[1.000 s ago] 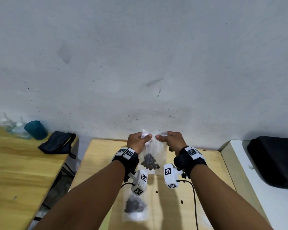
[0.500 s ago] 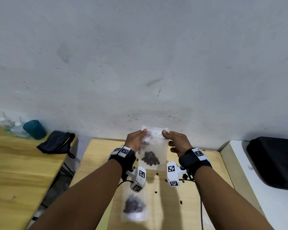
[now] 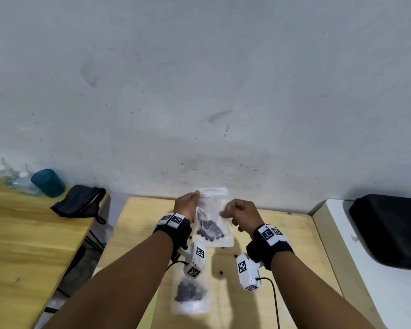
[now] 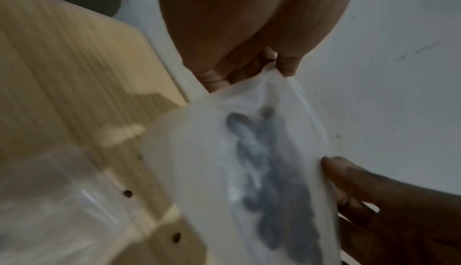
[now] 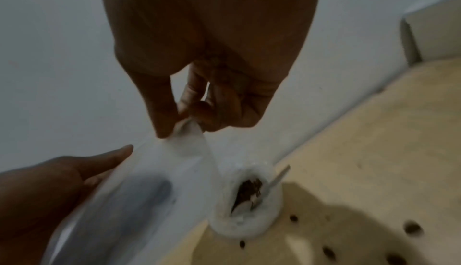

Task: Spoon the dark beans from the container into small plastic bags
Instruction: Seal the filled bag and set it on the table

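— What did we have in our hands?

— A small clear plastic zip bag (image 3: 212, 224), held upright above the pale wooden table (image 3: 282, 236) and close to the grey wall (image 3: 199, 91). Our left hand (image 3: 186, 206) pinched its top left corner between thumb and fingers, and our right hand (image 3: 241, 213) pinched the right edge a little lower down, the other fingers curled in.

— How did the bag look?

— Thin and glossy, with a seal strip across the top. A cluster of round dark beans (image 3: 209, 230) sat in its lower half (blurred to a grey smear in both wrist views). Whether the seal was closed, we could not tell.

— And the rest of the task's things?

— A second clear bag of dark beans (image 3: 190, 294) lay flat on the table nearer to us, just beyond the left wrist camera. The right wrist view showed a white round container (image 5: 247, 200) standing on the table below the held bag, with dark beans inside and a spoon (image 5: 274, 182) leaning in it. Several loose beans (image 3: 221, 272) lay scattered on the wood between our wrists.

— Anything off to the sides?

— A teal cup (image 3: 48, 182) and a black pouch (image 3: 80, 201) on the wooden table to the left, and a black case (image 3: 389, 229) on a white surface to the right.
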{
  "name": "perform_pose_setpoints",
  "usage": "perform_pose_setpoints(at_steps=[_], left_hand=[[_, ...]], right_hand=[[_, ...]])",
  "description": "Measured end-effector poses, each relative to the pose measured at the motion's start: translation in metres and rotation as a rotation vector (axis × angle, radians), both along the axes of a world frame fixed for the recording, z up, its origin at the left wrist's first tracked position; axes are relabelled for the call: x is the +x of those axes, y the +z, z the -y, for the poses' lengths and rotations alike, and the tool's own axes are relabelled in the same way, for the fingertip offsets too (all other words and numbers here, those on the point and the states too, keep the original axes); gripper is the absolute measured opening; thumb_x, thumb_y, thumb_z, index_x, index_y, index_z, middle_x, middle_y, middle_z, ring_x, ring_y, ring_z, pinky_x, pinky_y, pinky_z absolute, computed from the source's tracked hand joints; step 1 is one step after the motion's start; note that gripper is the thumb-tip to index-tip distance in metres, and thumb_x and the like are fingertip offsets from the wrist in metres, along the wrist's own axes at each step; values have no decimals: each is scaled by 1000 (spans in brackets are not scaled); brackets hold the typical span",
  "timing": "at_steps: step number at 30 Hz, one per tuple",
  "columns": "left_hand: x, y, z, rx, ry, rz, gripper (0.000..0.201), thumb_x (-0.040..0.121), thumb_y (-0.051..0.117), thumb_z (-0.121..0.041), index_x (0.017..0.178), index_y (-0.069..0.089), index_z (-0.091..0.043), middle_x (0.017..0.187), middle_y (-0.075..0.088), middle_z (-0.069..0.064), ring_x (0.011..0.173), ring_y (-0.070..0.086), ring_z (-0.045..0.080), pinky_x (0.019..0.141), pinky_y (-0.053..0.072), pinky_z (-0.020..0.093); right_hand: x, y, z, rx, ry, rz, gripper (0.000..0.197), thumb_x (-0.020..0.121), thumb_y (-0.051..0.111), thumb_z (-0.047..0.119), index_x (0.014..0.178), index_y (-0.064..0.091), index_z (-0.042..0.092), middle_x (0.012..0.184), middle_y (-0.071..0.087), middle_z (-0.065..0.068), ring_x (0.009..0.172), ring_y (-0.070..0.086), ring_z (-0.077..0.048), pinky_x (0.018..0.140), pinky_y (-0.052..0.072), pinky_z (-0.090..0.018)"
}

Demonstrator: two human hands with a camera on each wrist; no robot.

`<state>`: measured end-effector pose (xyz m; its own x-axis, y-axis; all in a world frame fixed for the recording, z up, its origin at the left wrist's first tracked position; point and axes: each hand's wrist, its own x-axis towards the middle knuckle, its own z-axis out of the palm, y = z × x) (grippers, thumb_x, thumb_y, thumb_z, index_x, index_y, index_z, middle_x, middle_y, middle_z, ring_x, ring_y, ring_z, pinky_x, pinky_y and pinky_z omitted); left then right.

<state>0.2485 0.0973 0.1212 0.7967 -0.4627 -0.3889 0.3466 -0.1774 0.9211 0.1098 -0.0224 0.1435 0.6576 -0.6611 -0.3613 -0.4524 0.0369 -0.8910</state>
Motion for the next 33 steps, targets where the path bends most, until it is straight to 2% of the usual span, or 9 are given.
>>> perform_pose_setpoints(at_steps=[3,7,11,15,20,24,28,31,33], left_hand=[[-4,-10,-12,20,22,-52,24,83,70,-21,105,62,-24,90,67,4,73,61,19,60,49,27],[-17,-31,-41,85,-148,-33,22,78,66,8,88,69,-12,81,64,13,44,53,12,42,41,18],[-36,-61,-79,234,-196,-118,22,78,62,12,80,70,-9,71,63,11,53,58,21,48,50,26],[-49,-89,-111,363,-233,-146,25,75,60,13,79,71,-9,75,64,14,59,59,25,55,55,32],[-52,-114,-133,450,-235,-119,26,74,67,7,80,70,-18,83,62,11,66,59,27,61,55,37],[-52,-118,-133,487,-266,-50,16,78,70,-4,88,70,-17,87,60,8,68,55,24,58,44,27],[-52,-111,-121,629,-274,288,15,82,68,-17,95,68,-23,106,50,4,94,54,17,78,38,21],[-63,-105,-95,606,-246,415,10,83,65,-19,87,60,-27,101,49,1,85,50,14,75,36,21],[-77,-102,-71,560,-290,425,9,83,65,-18,83,61,-26,92,57,-1,79,52,14,72,38,22]], right_hand=[[-7,-15,-7,43,-50,-44,10,78,73,5,82,71,14,67,59,-4,53,43,-19,46,34,-23],[-14,-41,-19,41,33,-124,21,78,72,-3,92,71,13,73,64,-7,52,47,-18,46,39,-25],[-21,-70,-40,31,201,-296,23,78,71,-3,92,72,16,72,68,-7,51,52,-18,45,45,-23],[-27,-95,-64,109,339,-433,23,83,64,-2,94,70,17,90,73,-17,60,58,-22,47,49,-25],[-29,-120,-86,135,421,-519,30,84,66,2,100,68,27,98,70,-4,66,58,-17,45,45,-22],[-31,-129,-92,99,445,-503,36,80,75,9,105,65,34,111,61,-1,74,60,-16,46,46,-21],[-44,-127,-81,58,345,-417,29,78,77,9,90,66,34,107,64,2,86,62,-17,78,56,-28],[-68,-117,-59,25,194,-313,20,82,71,1,87,68,21,85,63,10,77,61,-11,61,49,-14],[-88,-110,-41,-19,106,-294,21,82,72,2,80,67,22,83,63,10,84,59,-13,68,46,-18]])
